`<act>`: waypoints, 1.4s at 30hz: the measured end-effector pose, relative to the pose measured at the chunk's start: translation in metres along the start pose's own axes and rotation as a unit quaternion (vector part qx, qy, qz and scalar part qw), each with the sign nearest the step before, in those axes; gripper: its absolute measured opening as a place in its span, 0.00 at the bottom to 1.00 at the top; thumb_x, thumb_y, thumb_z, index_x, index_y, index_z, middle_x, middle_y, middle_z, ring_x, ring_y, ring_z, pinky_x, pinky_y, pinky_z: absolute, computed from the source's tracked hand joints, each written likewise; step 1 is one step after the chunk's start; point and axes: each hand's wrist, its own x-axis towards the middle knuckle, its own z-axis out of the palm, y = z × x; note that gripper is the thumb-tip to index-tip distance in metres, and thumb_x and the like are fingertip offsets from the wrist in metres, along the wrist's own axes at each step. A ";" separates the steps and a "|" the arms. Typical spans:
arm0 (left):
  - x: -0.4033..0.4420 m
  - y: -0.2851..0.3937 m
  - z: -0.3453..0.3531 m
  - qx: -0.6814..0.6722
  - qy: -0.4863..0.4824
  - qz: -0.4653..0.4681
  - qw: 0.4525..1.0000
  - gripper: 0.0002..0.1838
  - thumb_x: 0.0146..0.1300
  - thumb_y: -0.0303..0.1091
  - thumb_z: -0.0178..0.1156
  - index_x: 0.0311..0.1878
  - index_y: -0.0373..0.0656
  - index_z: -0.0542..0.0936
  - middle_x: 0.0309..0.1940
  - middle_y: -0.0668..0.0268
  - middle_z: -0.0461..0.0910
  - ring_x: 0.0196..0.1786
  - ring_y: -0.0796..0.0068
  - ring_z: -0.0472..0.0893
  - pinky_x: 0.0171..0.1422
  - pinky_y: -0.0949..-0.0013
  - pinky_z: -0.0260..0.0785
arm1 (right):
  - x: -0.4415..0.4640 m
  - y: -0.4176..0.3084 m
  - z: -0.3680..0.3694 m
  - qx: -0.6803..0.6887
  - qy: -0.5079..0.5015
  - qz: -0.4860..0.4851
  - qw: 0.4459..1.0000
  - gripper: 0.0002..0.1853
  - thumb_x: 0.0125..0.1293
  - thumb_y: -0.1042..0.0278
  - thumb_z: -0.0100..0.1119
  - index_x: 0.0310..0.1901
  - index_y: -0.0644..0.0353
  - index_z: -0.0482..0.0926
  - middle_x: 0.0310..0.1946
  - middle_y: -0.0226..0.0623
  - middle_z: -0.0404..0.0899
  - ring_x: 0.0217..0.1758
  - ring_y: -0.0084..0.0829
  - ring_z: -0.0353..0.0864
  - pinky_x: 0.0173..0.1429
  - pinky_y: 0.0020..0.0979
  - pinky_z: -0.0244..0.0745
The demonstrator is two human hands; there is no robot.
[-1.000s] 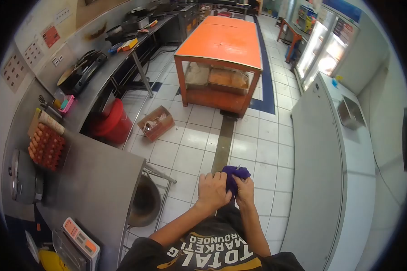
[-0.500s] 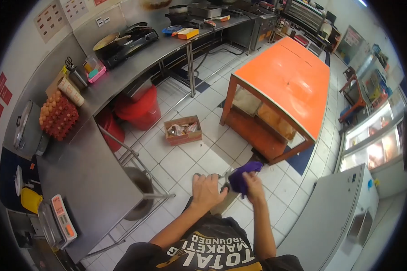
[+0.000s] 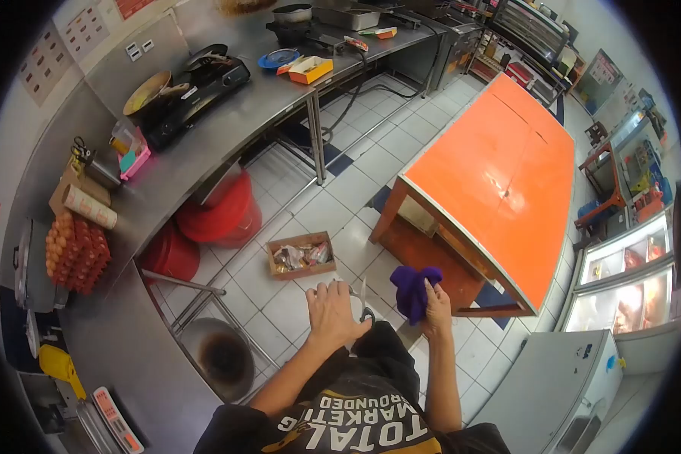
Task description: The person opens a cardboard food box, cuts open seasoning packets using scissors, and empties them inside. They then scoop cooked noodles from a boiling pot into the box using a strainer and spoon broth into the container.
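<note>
My left hand [image 3: 331, 314] is closed around a pair of scissors [image 3: 366, 313]. A dark handle loop shows beside my thumb and a narrow metal blade points upward; my fingers cover the rest. To the right, my right hand [image 3: 436, 312] pinches a bunched purple cloth [image 3: 412, 293] by its right side. A gap separates the cloth from the scissors. Both hands are raised in front of my body, above the tiled floor.
A cardboard box [image 3: 303, 256] of wrappers stands on the floor ahead. An orange-topped table [image 3: 499, 181] is at the right, a steel counter [image 3: 166, 204] at the left. Red buckets [image 3: 223, 216] sit beneath the counter. A grey cabinet [image 3: 545, 382] stands at lower right.
The purple cloth was close against the scissors and is now apart from them, held more upright. My left hand has shifted slightly left. The whole view has turned a little.
</note>
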 end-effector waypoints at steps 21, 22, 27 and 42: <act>0.307 -0.002 -0.029 0.040 -0.057 0.118 0.991 0.43 0.34 0.52 0.77 0.54 0.41 0.72 0.51 0.61 0.71 0.57 0.57 0.70 0.65 0.50 0.56 | 0.267 -0.086 0.108 -0.274 -0.241 -0.001 0.931 0.07 0.67 0.75 0.64 0.43 0.69 0.84 0.31 0.27 0.83 0.31 0.13 0.76 0.35 0.20 0.72; 0.316 -0.007 -0.023 0.034 -0.036 0.122 0.991 0.41 0.35 0.52 0.77 0.53 0.42 0.72 0.49 0.62 0.72 0.55 0.57 0.70 0.64 0.50 0.57 | 0.279 -0.086 0.108 -0.272 -0.244 0.003 0.931 0.07 0.67 0.75 0.64 0.43 0.69 0.84 0.31 0.27 0.83 0.31 0.13 0.76 0.35 0.20 0.72; 0.375 -0.036 -0.011 -0.007 -0.009 0.121 0.993 0.38 0.36 0.50 0.76 0.50 0.42 0.73 0.47 0.62 0.73 0.53 0.58 0.71 0.61 0.51 0.58 | 0.337 -0.090 0.130 -0.368 -0.217 -0.049 0.903 0.09 0.66 0.77 0.64 0.45 0.71 0.83 0.34 0.32 0.86 0.32 0.17 0.81 0.37 0.23 0.77; 0.543 -0.197 -0.058 -0.673 -0.166 -0.152 0.705 0.21 0.67 0.42 0.64 0.50 0.30 0.80 0.40 0.48 0.86 0.27 0.65 0.84 0.34 0.70 0.77 | 0.524 -0.119 0.226 -0.100 -0.176 0.090 0.975 0.11 0.74 0.71 0.56 0.53 0.65 0.80 0.36 0.24 0.82 0.34 0.16 0.77 0.40 0.21 0.74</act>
